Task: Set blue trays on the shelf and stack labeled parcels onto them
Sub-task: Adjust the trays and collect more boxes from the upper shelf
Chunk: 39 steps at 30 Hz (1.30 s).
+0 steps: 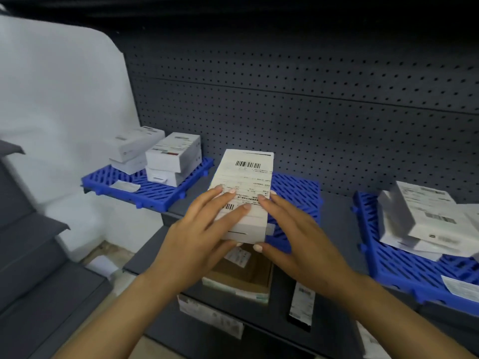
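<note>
White labeled parcel [243, 195] in both your hands, over front of middle blue tray [298, 195] on grey shelf [337, 216]. Your left hand [199, 234] lies across label, fingers [228, 200] nearly straight and spread, thumb under near end. Your right hand [295, 234] grips right edge, fingers flat on top, thumb curled beneath. Left tray [153, 187] carries stacked white boxes [171, 159]; right tray [404, 265] carries more parcels [425, 218]. Open cardboard box [243, 275] sits below.
</note>
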Tool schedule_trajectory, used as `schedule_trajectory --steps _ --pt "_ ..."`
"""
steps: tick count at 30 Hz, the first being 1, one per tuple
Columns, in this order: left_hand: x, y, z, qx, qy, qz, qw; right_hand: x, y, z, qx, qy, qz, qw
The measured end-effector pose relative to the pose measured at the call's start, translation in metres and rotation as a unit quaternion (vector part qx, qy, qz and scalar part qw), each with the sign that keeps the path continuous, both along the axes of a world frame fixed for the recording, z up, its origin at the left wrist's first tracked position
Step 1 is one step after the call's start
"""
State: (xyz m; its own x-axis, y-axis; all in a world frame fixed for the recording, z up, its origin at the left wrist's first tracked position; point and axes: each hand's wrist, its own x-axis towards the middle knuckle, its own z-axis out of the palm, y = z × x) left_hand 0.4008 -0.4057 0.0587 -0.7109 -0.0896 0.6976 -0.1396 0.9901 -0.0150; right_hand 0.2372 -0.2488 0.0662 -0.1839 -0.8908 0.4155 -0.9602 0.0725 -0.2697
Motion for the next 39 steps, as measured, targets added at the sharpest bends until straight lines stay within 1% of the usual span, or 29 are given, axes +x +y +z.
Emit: schedule_trajectory --steps 4,8,11,14,19,29,35,39 --pt "0.019 -0.063 0.002 -0.006 0.001 0.004 1.0 0.018 -0.065 0.002 -0.012 0.025 -0.005 1.0" --pt "0.035 -0.136 0.008 -0.014 -0.011 -0.002 1.0 0.039 -0.135 0.004 -0.008 -0.002 -0.014 1.0" --pt "0.041 -0.187 0.015 -0.027 -0.009 -0.019 0.999 0.05 -0.183 0.006 -0.035 -0.007 -0.023 0.999" --pt "0.038 -0.235 0.021 -0.038 -0.003 -0.036 0.999 0.054 -0.226 0.01 -0.056 -0.015 -0.036 0.998" --pt "0.017 -0.297 0.02 -0.033 -0.006 -0.071 0.997 0.045 -0.279 0.009 -0.063 -0.035 -0.048 0.996" --pt "-0.016 -0.347 0.008 -0.008 -0.029 -0.1 0.995 0.027 -0.318 0.003 -0.021 -0.008 -0.108 0.994" --pt "-0.024 -0.355 0.011 -0.008 -0.039 -0.104 0.994 0.026 -0.32 0.004 -0.025 -0.014 -0.115 0.993" --pt "-0.022 -0.349 0.014 -0.004 -0.057 -0.084 0.995 0.028 -0.313 0.009 -0.01 0.005 -0.123 0.992"
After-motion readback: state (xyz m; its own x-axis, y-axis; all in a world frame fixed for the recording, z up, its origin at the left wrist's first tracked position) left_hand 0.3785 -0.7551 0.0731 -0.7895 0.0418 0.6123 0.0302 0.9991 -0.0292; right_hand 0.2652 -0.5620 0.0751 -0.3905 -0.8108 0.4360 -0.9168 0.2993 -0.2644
